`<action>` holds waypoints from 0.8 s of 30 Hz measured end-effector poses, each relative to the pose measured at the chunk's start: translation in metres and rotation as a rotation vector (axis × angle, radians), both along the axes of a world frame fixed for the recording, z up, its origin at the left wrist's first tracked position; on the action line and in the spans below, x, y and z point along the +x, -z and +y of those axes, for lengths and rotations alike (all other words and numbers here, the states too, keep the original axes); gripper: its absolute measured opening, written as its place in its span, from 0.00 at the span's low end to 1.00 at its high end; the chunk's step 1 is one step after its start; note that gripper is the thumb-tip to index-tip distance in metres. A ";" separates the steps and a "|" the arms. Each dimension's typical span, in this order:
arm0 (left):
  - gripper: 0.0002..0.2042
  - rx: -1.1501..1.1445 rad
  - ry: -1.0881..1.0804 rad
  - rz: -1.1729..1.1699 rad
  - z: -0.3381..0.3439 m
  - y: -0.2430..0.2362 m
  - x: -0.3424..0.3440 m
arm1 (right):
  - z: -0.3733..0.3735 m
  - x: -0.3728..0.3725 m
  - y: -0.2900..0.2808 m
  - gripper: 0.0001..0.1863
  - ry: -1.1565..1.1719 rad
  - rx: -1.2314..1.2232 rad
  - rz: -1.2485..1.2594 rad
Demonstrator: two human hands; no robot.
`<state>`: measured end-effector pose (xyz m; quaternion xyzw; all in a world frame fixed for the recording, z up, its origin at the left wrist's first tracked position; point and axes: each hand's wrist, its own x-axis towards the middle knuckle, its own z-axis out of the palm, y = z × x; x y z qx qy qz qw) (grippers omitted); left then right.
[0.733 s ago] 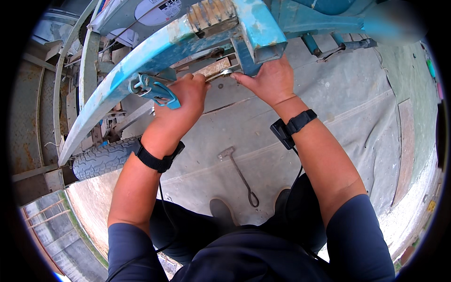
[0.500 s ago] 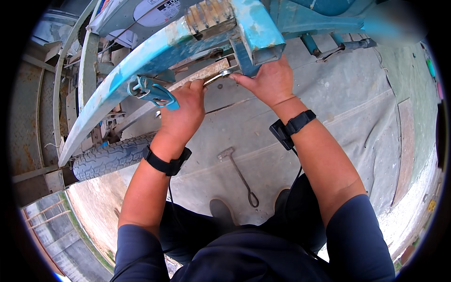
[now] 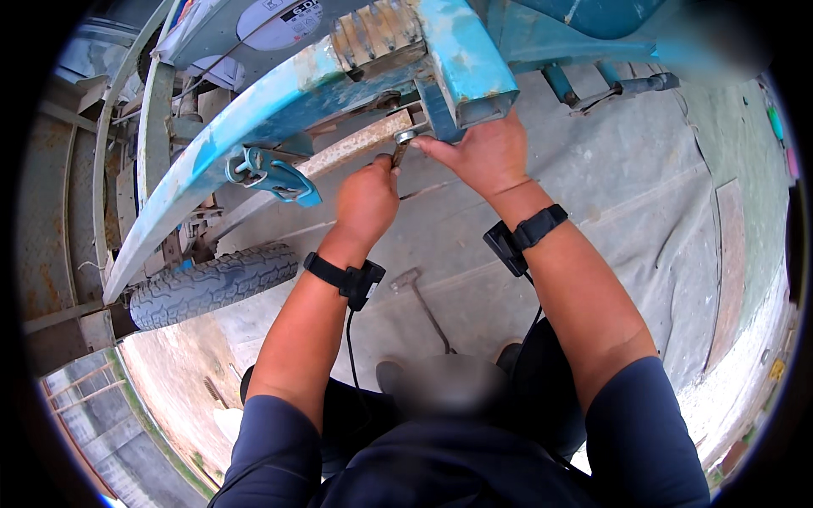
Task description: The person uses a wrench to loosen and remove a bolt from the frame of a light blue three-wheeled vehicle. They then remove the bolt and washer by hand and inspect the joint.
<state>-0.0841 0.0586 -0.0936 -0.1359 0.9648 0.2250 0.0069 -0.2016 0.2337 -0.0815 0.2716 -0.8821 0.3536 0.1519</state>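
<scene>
A metal wrench (image 3: 398, 154) is gripped in the L hand (image 3: 367, 199), fingers curled round its handle, its ring end seen just up & R of the L knuckles. The R hand (image 3: 487, 154) is held higher, thumb stretched toward that ring end, touching or nearly so; the other R fingers are hidden under a blue sq. tube (image 3: 470, 63), so what's pinched there, if anything, can't be told. The hands are kept apart, w/ the wrench btwn them. A rusty bar (image 3: 360, 144) is seen just above the L hand, slanting up toward the ring end. Above & L of both hands, a worn, curved blue beam (image 3: 246, 110) is seen, topped by a rusty ribbed block (image 3: 377, 38) directly above the L hand. A blue latch (image 3: 275, 178) is hung off the beam, L of the L hand; farther L & lower, a treaded tyre (image 3: 216, 286). A black strap (image 3: 329, 271) is worn on each wrist. On the grey ground sheet (image 3: 627, 245), below & btwn the hands, a long-handled hammer (image 3: 428, 311) is seen lying nr the shoes (image 3: 389, 375), its far end covered by a blurred patch.
</scene>
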 end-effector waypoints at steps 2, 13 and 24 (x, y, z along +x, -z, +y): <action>0.10 0.033 -0.005 -0.023 0.002 0.002 -0.005 | -0.001 0.000 -0.001 0.43 -0.004 -0.017 0.002; 0.07 0.973 -0.180 -0.037 0.026 0.049 -0.053 | -0.004 0.002 -0.003 0.45 0.014 0.003 -0.059; 0.07 0.910 -0.044 -0.091 0.012 0.039 -0.052 | -0.001 0.000 -0.003 0.44 0.005 0.044 -0.054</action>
